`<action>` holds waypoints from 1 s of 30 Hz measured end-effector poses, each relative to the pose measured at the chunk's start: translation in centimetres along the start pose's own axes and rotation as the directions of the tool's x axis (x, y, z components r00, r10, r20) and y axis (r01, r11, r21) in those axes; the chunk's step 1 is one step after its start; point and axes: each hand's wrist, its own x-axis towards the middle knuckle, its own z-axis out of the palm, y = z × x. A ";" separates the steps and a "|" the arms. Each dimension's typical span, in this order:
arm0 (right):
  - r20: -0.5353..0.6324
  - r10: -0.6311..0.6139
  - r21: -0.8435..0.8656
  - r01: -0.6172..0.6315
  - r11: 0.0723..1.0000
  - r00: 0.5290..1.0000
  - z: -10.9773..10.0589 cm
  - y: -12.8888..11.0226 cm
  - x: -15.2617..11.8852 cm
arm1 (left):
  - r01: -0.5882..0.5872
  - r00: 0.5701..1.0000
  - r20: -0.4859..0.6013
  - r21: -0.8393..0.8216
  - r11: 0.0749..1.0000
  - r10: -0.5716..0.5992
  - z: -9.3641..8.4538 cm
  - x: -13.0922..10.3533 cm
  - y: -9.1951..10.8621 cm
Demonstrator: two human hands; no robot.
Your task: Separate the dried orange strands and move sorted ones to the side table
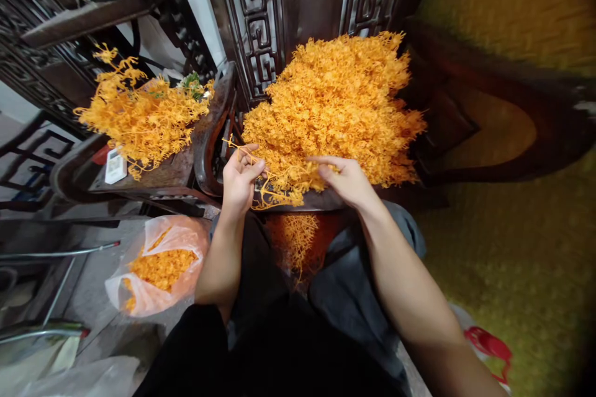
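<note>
A large heap of orange, thin, branching pieces (339, 99) lies on a dark carved wooden chair in front of me. My left hand (240, 177) is at the heap's left front, its thumb and fingers closed on a thin orange branching stem (233, 144). A looser orange sprig (279, 197) hangs over the seat's front edge between my hands. My right hand (342, 177) is at the heap's front, fingers stretched toward the orange pieces; whether its fingertips pinch one is hard to see. More orange strands (300, 236) hang below the seat edge between my knees.
On a wooden stand at the left lies a smaller orange pile (144, 115) with a small white box (115, 165) beside it. A pinkish plastic bag (186, 279) holding orange bits rests on the floor. The carved chair back (311, 15) rises behind the heap.
</note>
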 end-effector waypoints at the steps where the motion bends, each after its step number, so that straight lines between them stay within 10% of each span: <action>1: 0.036 -0.010 -0.051 0.012 0.999 0.999 0.0 -0.1 0.0 | 0.006 1.000 0.007 0.007 1.000 -0.006 -0.1 0.1 -0.1; 4: -0.040 -0.037 -0.074 0.034 0.997 0.999 0.1 -0.1 0.0 | 0.056 0.998 0.025 0.195 0.979 -0.062 -0.9 -0.2 0.7; 7: -0.074 -0.087 -0.100 0.080 0.992 0.993 0.0 -0.2 -0.4 | 0.031 0.997 0.027 0.657 0.753 -0.065 -2.0 -2.0 3.8; 12: 0.156 -0.248 -0.089 0.264 0.960 0.956 0.7 -2.3 -1.5 | -0.293 0.926 0.143 0.856 0.425 0.350 0.1 -6.2 9.4; 17: 0.125 -0.381 -0.091 0.393 0.915 0.916 1.9 -3.6 -2.5 | -0.437 0.849 0.527 0.683 0.585 0.019 4.1 -5.8 6.2; 20: -0.263 -0.362 -0.115 0.343 0.932 0.894 0.4 -2.3 -1.8 | -0.276 0.781 0.570 0.680 0.679 -0.253 4.0 -5.0 4.1; 23: -0.640 -0.118 0.184 0.301 0.936 0.760 -1.6 -0.7 -0.6 | -0.107 0.770 0.544 0.626 0.773 -0.334 3.3 -4.7 3.8; 30: -0.240 0.162 0.602 0.016 0.799 0.957 0.6 -1.4 -1.0 | 0.204 0.851 0.378 0.403 0.892 -0.365 4.1 -3.4 1.4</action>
